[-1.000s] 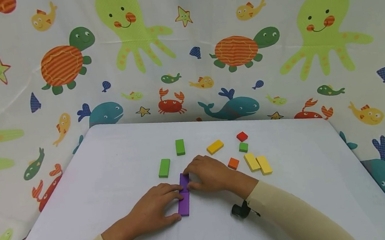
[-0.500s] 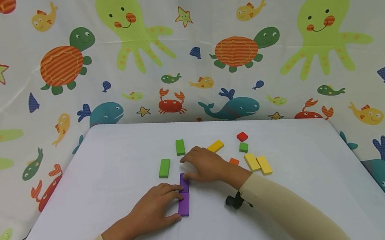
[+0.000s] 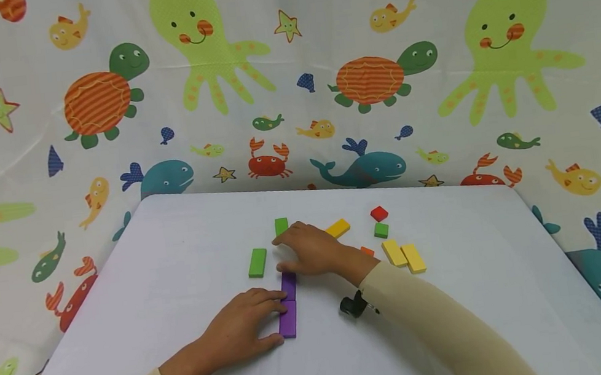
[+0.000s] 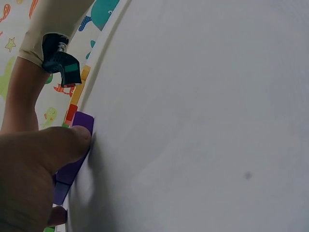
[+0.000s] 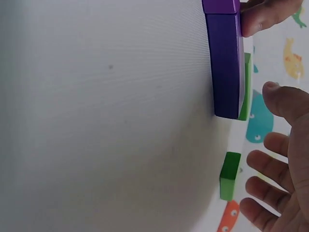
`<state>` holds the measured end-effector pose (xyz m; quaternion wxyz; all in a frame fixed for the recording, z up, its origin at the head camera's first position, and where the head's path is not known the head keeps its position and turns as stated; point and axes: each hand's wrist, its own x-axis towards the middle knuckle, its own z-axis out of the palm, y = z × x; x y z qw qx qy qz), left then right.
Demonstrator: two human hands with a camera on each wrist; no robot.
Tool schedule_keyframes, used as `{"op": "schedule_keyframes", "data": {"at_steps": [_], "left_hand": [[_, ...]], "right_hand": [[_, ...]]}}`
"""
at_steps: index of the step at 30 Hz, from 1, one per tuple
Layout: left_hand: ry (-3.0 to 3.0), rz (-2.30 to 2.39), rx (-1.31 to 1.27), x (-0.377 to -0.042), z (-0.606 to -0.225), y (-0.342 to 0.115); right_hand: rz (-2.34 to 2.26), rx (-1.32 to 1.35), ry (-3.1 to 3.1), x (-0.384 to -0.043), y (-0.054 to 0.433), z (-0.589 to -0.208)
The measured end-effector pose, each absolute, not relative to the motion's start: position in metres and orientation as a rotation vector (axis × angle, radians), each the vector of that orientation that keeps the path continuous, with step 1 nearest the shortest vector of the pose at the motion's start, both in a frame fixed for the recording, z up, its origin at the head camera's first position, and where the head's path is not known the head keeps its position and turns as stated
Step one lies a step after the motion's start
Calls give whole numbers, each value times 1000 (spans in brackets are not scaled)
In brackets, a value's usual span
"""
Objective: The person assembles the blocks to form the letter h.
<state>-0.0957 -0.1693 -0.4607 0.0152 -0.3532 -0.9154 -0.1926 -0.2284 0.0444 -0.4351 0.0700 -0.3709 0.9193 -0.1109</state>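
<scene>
Two purple blocks [image 3: 288, 320] lie end to end in a line on the white table. My left hand [image 3: 235, 325] rests beside them, fingertips touching their left edge and the thumb at the near block's corner. In the right wrist view, the far purple block [image 5: 224, 67] stands out with its long side showing. My right hand [image 3: 310, 248] hovers past the far end, fingers spread and holding nothing. Its index finger overlaps the far green block [image 3: 281, 224] in the head view. A second green block [image 3: 257, 263] lies to the left of that hand.
To the right lie a yellow block [image 3: 338, 227], an orange block [image 3: 367, 251] partly covered by my right hand, a red block [image 3: 379, 214], a small green block [image 3: 381, 230] and two yellow blocks [image 3: 413, 258] side by side. A sea-animal cloth [image 3: 291, 108] hangs behind the table.
My right hand has let go of the far purple block and moved away from me toward the far green block. My left hand stays by the purple blocks, which have not moved.
</scene>
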Motion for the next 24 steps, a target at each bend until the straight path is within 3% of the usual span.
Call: {"op": "schedule_keyframes", "data": {"at_steps": [24], "left_hand": [[-2792,-585,-1123,-96,-464,-171]], "right_hand": [[-279,-1116,2732,-234,11,-439]]}}
